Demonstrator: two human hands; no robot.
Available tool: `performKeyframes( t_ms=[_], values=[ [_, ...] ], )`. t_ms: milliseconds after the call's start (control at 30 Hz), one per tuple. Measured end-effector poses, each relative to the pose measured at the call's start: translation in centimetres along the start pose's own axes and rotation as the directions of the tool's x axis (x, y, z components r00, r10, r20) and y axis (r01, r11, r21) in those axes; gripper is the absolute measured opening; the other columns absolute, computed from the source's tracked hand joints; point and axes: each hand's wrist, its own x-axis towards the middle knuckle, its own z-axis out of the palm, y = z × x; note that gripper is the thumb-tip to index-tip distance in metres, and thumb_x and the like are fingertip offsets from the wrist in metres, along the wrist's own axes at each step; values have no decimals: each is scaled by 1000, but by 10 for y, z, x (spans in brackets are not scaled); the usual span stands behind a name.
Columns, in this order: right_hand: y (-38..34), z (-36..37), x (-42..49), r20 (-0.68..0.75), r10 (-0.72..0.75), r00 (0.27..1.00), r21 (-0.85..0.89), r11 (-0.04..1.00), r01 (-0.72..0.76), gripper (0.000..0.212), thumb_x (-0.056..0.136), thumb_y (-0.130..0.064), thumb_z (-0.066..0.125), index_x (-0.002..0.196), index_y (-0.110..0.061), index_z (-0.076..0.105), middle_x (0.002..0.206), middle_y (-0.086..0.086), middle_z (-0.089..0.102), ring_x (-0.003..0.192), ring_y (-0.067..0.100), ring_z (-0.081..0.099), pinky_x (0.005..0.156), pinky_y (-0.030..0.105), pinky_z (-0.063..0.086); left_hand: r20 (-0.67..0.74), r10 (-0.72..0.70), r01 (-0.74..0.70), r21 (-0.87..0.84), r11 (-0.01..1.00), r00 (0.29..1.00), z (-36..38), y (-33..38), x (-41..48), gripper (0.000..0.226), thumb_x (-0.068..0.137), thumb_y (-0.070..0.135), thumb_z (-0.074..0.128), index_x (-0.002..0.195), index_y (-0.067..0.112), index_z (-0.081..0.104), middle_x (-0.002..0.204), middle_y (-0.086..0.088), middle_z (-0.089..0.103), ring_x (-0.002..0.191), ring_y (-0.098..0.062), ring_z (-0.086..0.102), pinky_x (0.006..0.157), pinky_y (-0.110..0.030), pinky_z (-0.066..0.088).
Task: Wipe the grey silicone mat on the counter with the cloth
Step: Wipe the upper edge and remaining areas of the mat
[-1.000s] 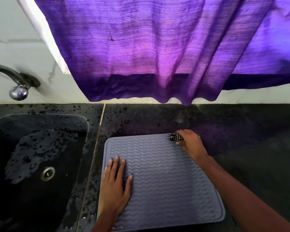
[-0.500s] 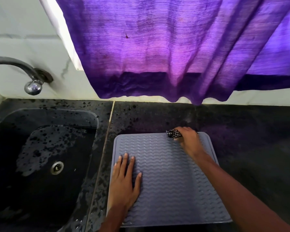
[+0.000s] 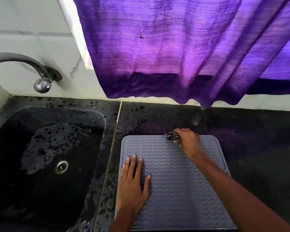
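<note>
The dark counter (image 3: 249, 148) and the black sink (image 3: 49, 164) at the left look the same as a second ago, though the view itself has drifted, so everything sits further right in frame than before. The grey silicone mat (image 3: 174, 190) lies flat on the counter just right of the sink, and nothing suggests it has slid. The left hand (image 3: 132, 186) stays pressed flat and open-palmed on the mat's near left part, holding nothing, only pinning it down. The right hand (image 3: 187, 139) remains at the far edge, fingers closed around the bunched checkered cloth (image 3: 172, 136), and over the last second it has edged only slightly leftward along that edge. So the wiping seems under way on the far strip, with the ridged middle and near part probably yet to be covered.
</note>
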Motion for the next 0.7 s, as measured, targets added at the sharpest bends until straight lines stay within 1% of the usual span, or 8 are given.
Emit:
performKeyframes(
  t_ms=[100, 200, 300, 367, 433, 500, 600, 700],
  values=[
    [-16, 7, 5, 14, -33, 999, -17, 999, 33, 43, 60, 5, 77, 98, -13, 70, 85, 8, 72, 83, 28, 62, 69, 32, 48, -2, 2, -2, -5, 1000, 1000, 1, 1, 0, 66, 98, 51, 41, 154, 17, 35, 165, -3, 23, 154, -20, 13, 122, -40, 17],
    [-43, 21, 9, 34, -66, 997, -35, 997, 68, 46, 58, 6, 72, 100, -13, 69, 87, 8, 71, 85, 28, 61, 71, 35, 48, 0, 6, -6, -15, 1000, 1000, 2, 0, 0, 66, 98, 51, 41, 155, 16, 35, 165, -3, 22, 154, -22, 13, 122, -41, 17],
    [-73, 32, 12, 43, -130, 991, -34, 991, 132, 40, 65, 0, 74, 103, -11, 68, 90, 11, 71, 88, 30, 61, 76, 36, 48, -12, 17, -17, -28, 999, 1000, 2, 0, 0, 66, 98, 50, 44, 153, 14, 37, 164, -5, 25, 154, -25, 16, 121, -42, 19],
    [-86, 34, 19, 87, -162, 983, 19, 987, 161, 37, 69, -3, 74, 105, -10, 67, 93, 13, 70, 90, 32, 61, 80, 39, 50, -27, 22, -23, -40, 999, 999, 4, -1, 1, 66, 97, 49, 45, 152, 13, 39, 164, -6, 27, 153, -26, 18, 122, -42, 19],
    [-88, 31, 25, 141, -157, 978, 113, 984, 141, 38, 67, 0, 73, 103, -12, 68, 91, 12, 70, 88, 30, 63, 79, 37, 51, -31, 19, -21, -42, 999, 999, 5, -2, 0, 66, 98, 50, 44, 152, 14, 39, 164, -6, 27, 153, -26, 17, 122, -41, 18],
    [-81, 22, 30, 113, -138, 984, 147, 982, 121, 36, 67, 0, 73, 99, -16, 69, 87, 8, 70, 84, 25, 65, 75, 34, 51, -30, 19, -20, -41, 999, 999, 4, -2, 0, 66, 98, 51, 43, 152, 14, 39, 164, -5, 26, 153, -25, 17, 122, -41, 19],
    [-58, 3, 34, 71, -107, 992, 98, 990, 100, 31, 70, -2, 73, 98, -16, 69, 86, 7, 71, 83, 23, 64, 77, 36, 52, -29, 15, -16, -34, 999, 999, 5, -2, 0, 66, 98, 51, 41, 153, 14, 39, 164, -5, 26, 153, -25, 17, 121, -42, 20],
    [-39, -3, 28, 146, -52, 988, 57, 997, 45, 32, 70, -2, 73, 98, -16, 69, 88, 6, 72, 84, 22, 66, 79, 37, 53, -27, 4, -6, -44, 999, 1000, 5, -1, 0, 66, 98, 52, 42, 153, 16, 38, 164, -4, 25, 154, -24, 16, 120, -43, 22]
  ],
)
